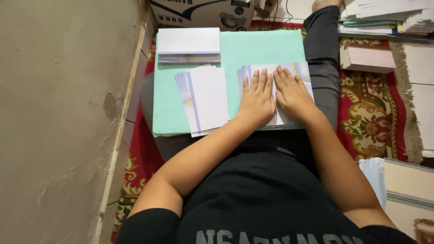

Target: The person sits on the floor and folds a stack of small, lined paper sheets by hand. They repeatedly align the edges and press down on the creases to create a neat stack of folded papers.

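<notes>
Both hands lie flat, palms down, side by side on a stack of white sheets (289, 74) with a pale purple edge, which rests on the right part of a mint-green board (253, 47) set across the person's lap. The left hand (257, 100) presses on the left half of the stack, its fingers (262, 81) straight, held close together and pointing away from the body. The right hand (293, 94) lies just beside it, thumbs nearly touching, with its fingers (289, 74) slightly fanned and also stretched flat. Neither hand pinches or grips anything; the paper lies directly under the palms and fingers, and its far edge shows just beyond the fingertips, while its right edge sticks out past the right hand.

To the left of the hands, apart from them, lies a second pile of white sheets (208, 99), fanned a little so that purple-striped margins show along its left side; its near corner hangs over the board's front edge. At the board's far left corner sits a neat block of white paper (188, 43). Beyond the board stands a cardboard box (203, 11). A red patterned rug (370, 117) covers the floor to the right, where a pink box (367, 58) and more paper stacks (389, 16) lie. A plastered wall (58, 113) runs along the left.
</notes>
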